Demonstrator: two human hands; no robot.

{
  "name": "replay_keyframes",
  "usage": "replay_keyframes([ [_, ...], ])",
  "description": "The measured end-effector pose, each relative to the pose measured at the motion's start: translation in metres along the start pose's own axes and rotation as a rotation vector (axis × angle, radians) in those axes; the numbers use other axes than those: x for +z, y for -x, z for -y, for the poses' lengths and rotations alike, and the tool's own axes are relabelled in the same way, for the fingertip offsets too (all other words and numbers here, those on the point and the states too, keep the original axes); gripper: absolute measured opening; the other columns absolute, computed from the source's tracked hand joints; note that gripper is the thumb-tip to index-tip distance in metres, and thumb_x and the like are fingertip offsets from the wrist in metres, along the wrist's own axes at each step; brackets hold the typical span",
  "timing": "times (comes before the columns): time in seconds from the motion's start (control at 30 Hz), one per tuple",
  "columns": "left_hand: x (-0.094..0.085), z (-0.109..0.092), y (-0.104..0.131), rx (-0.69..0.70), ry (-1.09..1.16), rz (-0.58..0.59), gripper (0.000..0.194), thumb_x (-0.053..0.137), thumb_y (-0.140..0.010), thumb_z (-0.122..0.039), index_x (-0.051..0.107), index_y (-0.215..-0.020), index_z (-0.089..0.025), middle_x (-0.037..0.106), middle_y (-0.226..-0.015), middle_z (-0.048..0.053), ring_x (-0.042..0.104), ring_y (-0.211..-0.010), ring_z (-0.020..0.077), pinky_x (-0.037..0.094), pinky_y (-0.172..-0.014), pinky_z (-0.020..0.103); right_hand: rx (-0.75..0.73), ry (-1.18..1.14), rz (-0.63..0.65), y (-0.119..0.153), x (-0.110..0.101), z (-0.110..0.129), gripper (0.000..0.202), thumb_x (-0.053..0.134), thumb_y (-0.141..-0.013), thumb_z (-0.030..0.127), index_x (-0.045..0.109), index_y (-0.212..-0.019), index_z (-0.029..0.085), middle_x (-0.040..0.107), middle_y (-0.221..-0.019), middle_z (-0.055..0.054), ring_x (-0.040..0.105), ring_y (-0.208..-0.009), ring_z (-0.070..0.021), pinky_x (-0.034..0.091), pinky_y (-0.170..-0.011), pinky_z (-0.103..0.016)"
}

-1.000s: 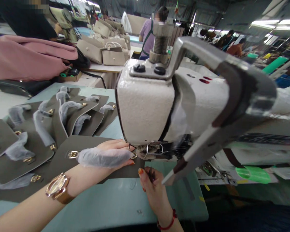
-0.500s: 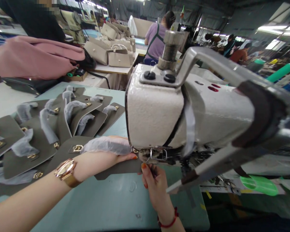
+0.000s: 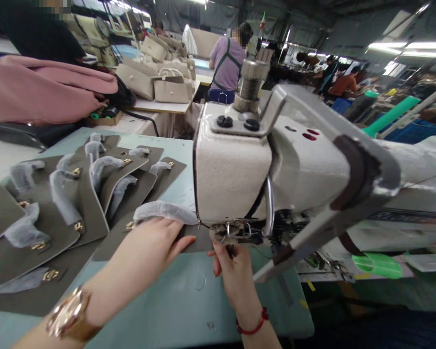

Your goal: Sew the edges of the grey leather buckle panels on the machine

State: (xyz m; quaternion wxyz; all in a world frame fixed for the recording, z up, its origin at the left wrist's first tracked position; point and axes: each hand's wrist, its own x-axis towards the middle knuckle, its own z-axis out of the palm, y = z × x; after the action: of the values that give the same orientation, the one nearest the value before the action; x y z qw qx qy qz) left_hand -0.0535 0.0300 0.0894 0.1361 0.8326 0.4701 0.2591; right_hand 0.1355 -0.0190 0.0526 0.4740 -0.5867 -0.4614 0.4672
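Observation:
A grey-brown bag panel (image 3: 112, 241) reaches under the head of a sewing machine (image 3: 232, 174). On it is a handle (image 3: 163, 211) wrapped in cloudy plastic, its left end at a gold fitting (image 3: 130, 226). My left hand (image 3: 167, 240) lies flat on the panel, thumb stretched toward the machine, its other fingers partly hidden by the handle. Just below the needle area, my right hand (image 3: 232, 269) is closed, thumb and fingers pinched together. What it pinches is hidden. The presser foot area (image 3: 227, 232) is crowded by metal parts.
Several similar panels with wrapped handles (image 3: 63, 203) overlap on the pale green table (image 3: 160, 300) at left. A bent metal bar (image 3: 312, 102) juts from the machine. Pink material (image 3: 47, 89) and beige bags (image 3: 172, 89) lie beyond. A person in purple (image 3: 225, 63) sits farther back.
The panel has turned and slid under the machine, its front edge now farther from me. My left hand has drawn back slightly from the needle area. My right hand stays pinched close to it.

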Motion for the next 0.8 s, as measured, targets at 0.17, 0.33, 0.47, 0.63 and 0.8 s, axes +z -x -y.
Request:
replay_keyframes([
  [0.17,0.051,-0.034,0.067,-0.212,0.702,0.014,0.014,0.054,-0.088,-0.029,0.065,-0.083,-0.021,0.061,-0.081,0.004,0.058,-0.078,0.0163,0.045,-0.070,0.025,-0.013,0.034,-0.006,-0.001,0.001,0.004,0.053,0.048,-0.091,0.043,0.040,-0.044,0.021,0.036,-0.040,0.006,0.044,-0.043,-0.0104,0.045,-0.063,-0.025],
  [0.33,0.099,-0.050,0.050,-0.840,1.612,0.001,0.044,0.069,-0.072,-0.055,0.066,-0.098,-0.020,0.057,-0.072,0.001,0.047,-0.055,0.0093,0.037,-0.050,0.020,-0.052,0.142,-0.030,-0.002,0.000,0.004,0.052,0.049,-0.089,0.041,0.035,-0.043,0.022,0.033,-0.037,0.007,0.039,-0.041,-0.0096,0.040,-0.055,-0.023],
  [0.47,0.093,-0.040,0.020,-0.911,1.486,0.062,0.045,0.074,-0.066,-0.052,0.074,-0.083,-0.009,0.064,-0.071,0.008,0.054,-0.068,0.0176,0.043,-0.065,0.029,-0.060,0.235,-0.080,-0.001,0.000,0.007,0.047,0.049,-0.087,0.040,0.037,-0.045,0.021,0.035,-0.038,0.006,0.034,-0.038,-0.0090,0.029,-0.044,-0.023],
  [0.63,0.083,-0.028,0.018,-0.943,1.194,0.138,0.049,0.067,-0.069,-0.059,0.072,-0.071,-0.011,0.063,-0.067,0.005,0.050,-0.066,0.0172,0.038,-0.064,0.028,-0.062,0.208,-0.072,0.002,0.000,0.004,0.038,0.048,-0.087,0.041,0.053,-0.057,0.019,0.034,-0.041,0.006,0.033,-0.039,-0.0096,0.025,-0.042,-0.024],
  [0.8,0.076,-0.030,0.017,-0.958,0.975,0.182,0.052,0.062,-0.067,-0.065,0.054,-0.049,-0.017,0.047,-0.050,-0.002,0.038,-0.055,0.0136,0.029,-0.056,0.027,-0.025,0.150,-0.007,0.003,-0.005,-0.004,0.041,0.045,-0.090,0.046,0.055,-0.062,0.018,0.037,-0.045,0.006,0.036,-0.042,-0.0102,0.027,-0.045,-0.023],
])
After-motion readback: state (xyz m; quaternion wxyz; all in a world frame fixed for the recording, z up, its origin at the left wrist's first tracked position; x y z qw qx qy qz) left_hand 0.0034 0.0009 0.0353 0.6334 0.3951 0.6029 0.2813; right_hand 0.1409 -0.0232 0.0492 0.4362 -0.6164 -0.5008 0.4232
